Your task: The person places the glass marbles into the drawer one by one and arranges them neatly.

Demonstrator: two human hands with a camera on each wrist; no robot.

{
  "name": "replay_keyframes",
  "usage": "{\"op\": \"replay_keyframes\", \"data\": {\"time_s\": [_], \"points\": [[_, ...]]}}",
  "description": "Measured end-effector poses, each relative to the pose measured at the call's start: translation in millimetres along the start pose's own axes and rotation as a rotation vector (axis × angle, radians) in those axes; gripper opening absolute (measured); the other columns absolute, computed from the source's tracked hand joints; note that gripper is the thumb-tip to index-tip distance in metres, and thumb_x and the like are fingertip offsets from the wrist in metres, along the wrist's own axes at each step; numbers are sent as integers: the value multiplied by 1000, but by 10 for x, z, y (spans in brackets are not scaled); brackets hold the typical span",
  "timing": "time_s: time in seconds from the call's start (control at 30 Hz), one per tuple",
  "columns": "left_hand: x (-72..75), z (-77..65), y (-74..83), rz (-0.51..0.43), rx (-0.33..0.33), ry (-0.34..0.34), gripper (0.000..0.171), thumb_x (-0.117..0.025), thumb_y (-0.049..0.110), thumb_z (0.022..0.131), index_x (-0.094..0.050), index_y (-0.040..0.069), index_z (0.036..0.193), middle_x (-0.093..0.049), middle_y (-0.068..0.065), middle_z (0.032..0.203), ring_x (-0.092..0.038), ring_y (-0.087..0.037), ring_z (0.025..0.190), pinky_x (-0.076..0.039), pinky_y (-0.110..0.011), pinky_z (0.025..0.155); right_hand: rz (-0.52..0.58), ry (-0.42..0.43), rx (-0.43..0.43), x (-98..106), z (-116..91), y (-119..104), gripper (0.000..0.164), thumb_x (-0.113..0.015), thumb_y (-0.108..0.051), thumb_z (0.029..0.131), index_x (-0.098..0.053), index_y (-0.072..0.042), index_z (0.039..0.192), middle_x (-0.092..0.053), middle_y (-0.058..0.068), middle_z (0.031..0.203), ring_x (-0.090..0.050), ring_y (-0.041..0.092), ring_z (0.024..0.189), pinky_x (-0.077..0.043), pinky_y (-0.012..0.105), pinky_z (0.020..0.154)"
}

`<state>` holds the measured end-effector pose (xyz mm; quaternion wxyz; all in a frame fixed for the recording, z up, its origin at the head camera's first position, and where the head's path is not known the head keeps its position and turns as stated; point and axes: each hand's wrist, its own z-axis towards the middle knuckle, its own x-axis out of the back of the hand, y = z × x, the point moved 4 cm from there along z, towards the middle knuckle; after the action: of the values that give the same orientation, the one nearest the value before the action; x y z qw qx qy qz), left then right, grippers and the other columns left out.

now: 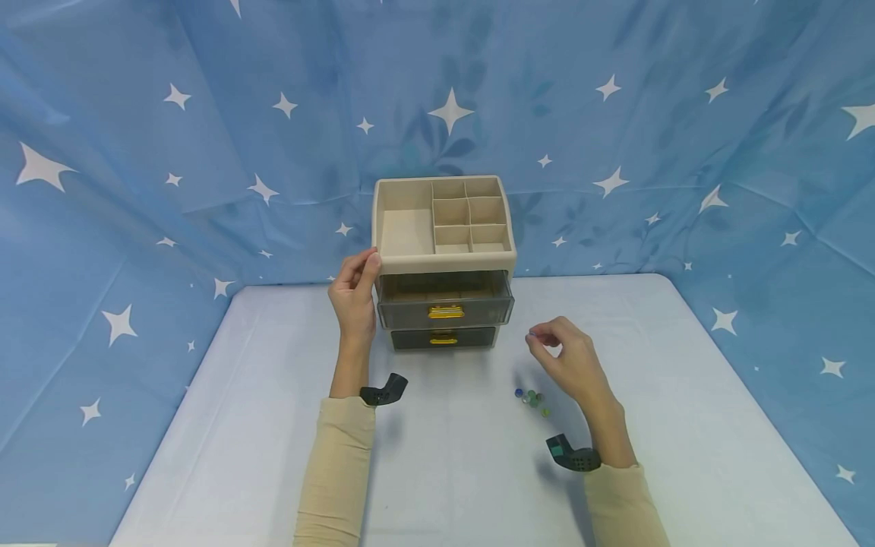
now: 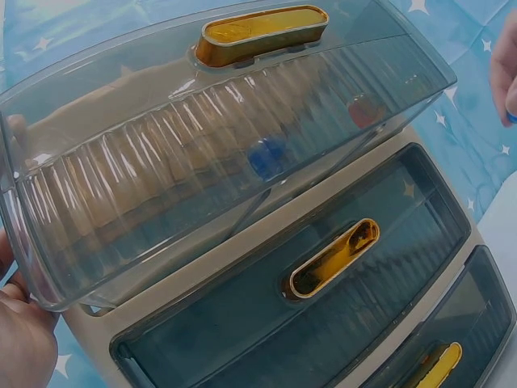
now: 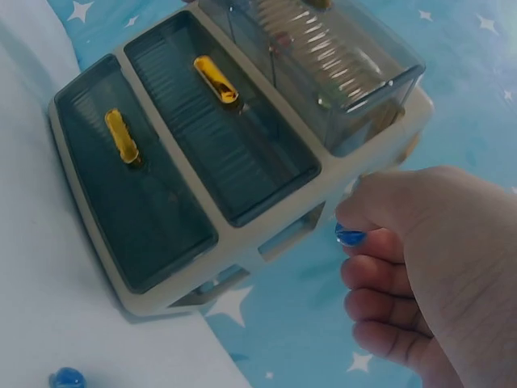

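Observation:
A beige desktop drawer organizer (image 1: pixel 444 264) stands at the back of the table, its clear top drawer (image 1: pixel 403 313) pulled out. Through the drawer's wall show a blue marble (image 2: pixel 266 156) and a red marble (image 2: pixel 365 111). My left hand (image 1: pixel 354 292) holds the organizer's left side near the front corner, thumb and fingers bent; their exact contact is partly hidden. To the right of the organizer and above the table, my right hand (image 1: pixel 567 357) pinches a blue marble (image 3: pixel 350 235) between thumb and index finger. Several loose marbles (image 1: pixel 532 399) lie below that hand.
Divided open compartments (image 1: pixel 472 213) top the organizer. Two closed drawers with gold handles, the middle one (image 2: pixel 266 275) and the bottom one (image 2: pixel 477 311), sit under the open drawer. A blue star-patterned cloth (image 1: pixel 451 61) hangs behind the white table (image 1: pixel 451 456).

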<state>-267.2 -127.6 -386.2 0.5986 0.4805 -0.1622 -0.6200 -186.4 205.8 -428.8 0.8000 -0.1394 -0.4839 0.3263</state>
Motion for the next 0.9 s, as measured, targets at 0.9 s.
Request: {"op": "replay_keyframes", "data": {"time_s": [0.9], "points": [[5, -3, 10, 0, 15, -4, 14, -69, 7, 93, -78, 12, 102, -67, 6, 94, -57, -8, 78, -45, -21, 71, 104, 190, 233, 169, 49, -353, 17, -76, -1, 83, -70, -1, 99, -67, 9, 91, -63, 20, 84, -41, 3, 87]]}}
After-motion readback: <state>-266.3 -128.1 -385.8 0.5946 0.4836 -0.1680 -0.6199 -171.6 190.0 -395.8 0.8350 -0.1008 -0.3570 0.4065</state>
